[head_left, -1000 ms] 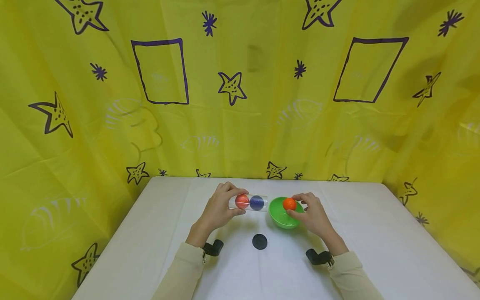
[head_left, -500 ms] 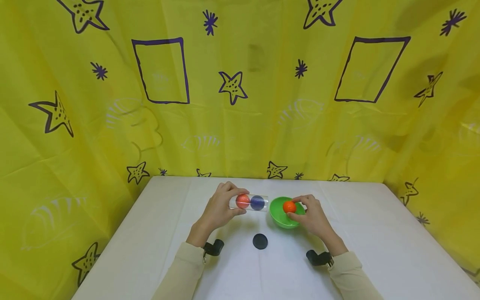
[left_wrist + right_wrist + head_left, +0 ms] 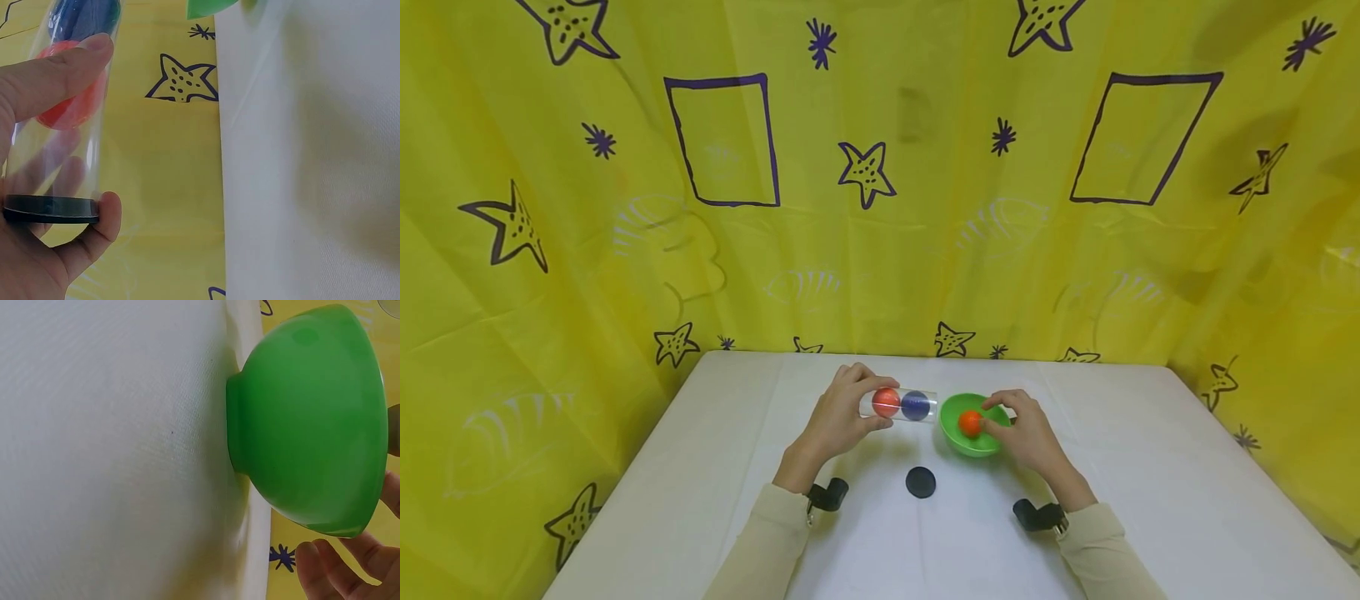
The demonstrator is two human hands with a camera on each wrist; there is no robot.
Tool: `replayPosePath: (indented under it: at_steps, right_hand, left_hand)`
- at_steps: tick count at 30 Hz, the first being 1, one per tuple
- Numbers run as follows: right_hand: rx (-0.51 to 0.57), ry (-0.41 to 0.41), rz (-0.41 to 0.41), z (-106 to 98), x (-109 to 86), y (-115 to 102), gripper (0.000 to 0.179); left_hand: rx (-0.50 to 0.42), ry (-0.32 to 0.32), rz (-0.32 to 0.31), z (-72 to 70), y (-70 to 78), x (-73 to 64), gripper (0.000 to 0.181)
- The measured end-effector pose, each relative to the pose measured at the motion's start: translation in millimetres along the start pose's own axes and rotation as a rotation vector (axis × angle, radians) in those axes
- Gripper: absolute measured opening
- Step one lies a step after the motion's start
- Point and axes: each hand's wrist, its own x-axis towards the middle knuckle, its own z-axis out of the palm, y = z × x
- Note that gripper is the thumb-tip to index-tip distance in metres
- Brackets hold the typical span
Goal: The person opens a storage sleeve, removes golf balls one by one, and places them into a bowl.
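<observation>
My left hand (image 3: pixel 842 415) grips a clear plastic tube (image 3: pixel 930 398) that lies on its side above the table. Inside the tube are a red ball (image 3: pixel 886 402) and a dark blue ball (image 3: pixel 915 406). In the left wrist view, a black cap (image 3: pixel 50 209) closes the tube's near end, with fingers around it. An orange ball (image 3: pixel 970 423) sits in the green bowl (image 3: pixel 961 443), just right of the tube. Over the bowl's right rim, my right hand (image 3: pixel 1026 427) has thumb and index finger spread, the thumb tip right at the ball. The bowl's wall hides the ball in the right wrist view.
A loose black round cap (image 3: pixel 921 482) lies flat on the white-covered table (image 3: pixel 700 500), in front of the tube and bowl. Behind the table hangs a yellow curtain (image 3: pixel 910 250) with drawn stars.
The orange ball has left the pinch of my right thumb and index finger and moved slightly down and left in the bowl. My left hand and the tube have stayed nearly still.
</observation>
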Motion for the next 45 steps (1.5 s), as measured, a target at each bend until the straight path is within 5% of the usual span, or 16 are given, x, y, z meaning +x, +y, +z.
replayPosePath:
  at_steps: [24, 37, 45]
  right_hand:
    - [0.024, 0.101, -0.107, -7, -0.2, -23, 0.021]
    - [0.191, -0.133, -0.187, 1, -9.4, -56, 0.034]
    - [0.194, -0.19, -0.201, 5, -11.9, -60, 0.046]
  left_hand:
    - [-0.002, 0.002, 0.011, -1.7, 4.9, -1.1, 0.049]
    - [0.006, 0.008, 0.034, -3.1, 11.8, 0.0, 0.048]
    - [0.022, -0.004, 0.039, -2.3, 14.6, 1.1, 0.048]
